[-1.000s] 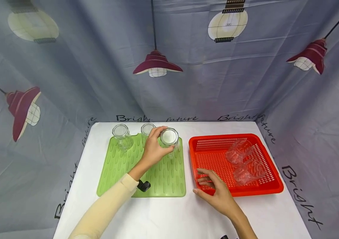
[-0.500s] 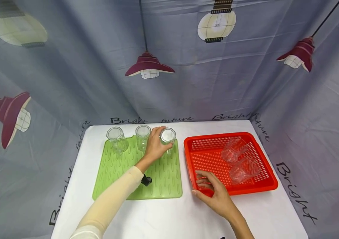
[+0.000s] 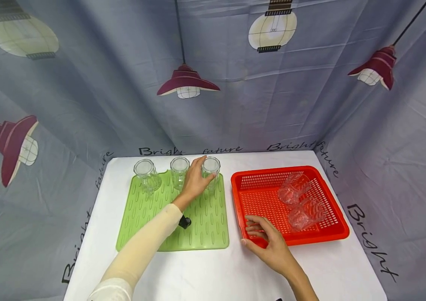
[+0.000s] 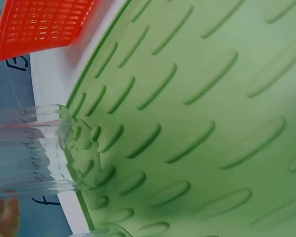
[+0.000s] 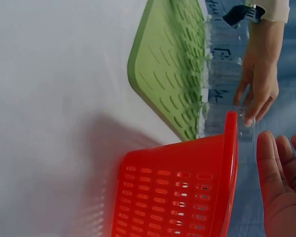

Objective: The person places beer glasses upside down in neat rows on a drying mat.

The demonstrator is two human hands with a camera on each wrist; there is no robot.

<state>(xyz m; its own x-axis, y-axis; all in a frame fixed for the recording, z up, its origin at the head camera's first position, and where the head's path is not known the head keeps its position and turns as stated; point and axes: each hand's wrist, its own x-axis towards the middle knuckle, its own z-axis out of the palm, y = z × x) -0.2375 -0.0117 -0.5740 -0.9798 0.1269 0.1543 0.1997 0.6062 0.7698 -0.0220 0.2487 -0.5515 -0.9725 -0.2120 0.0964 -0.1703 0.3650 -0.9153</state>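
My left hand (image 3: 195,179) grips a clear glass (image 3: 211,166) near its top, with thumb and fingers around its sides. That glass stands upright at the far right corner of the green mat (image 3: 209,225). In the left wrist view the glass (image 4: 29,153) meets the mat's ridged edge, and only a bit of the fingers (image 4: 9,217) shows. Two similar glasses, a middle one (image 3: 178,172) and a left one (image 3: 147,174), stand in the same row. My right hand (image 3: 273,248) holds nothing; its relaxed fingers hover by the near left corner of the red basket (image 3: 237,205).
Inside the basket two clear glasses, a rear one (image 3: 293,188) and a front one (image 3: 307,214), lie on their sides. A white cloth (image 3: 198,276) covers the table. Grey-blue printed curtains (image 3: 235,113) close in the back and both sides.
The left hand has shifted the glass slightly away from me, into line with the other two. The head view has turned a little to the right. My right hand has stayed by the basket.
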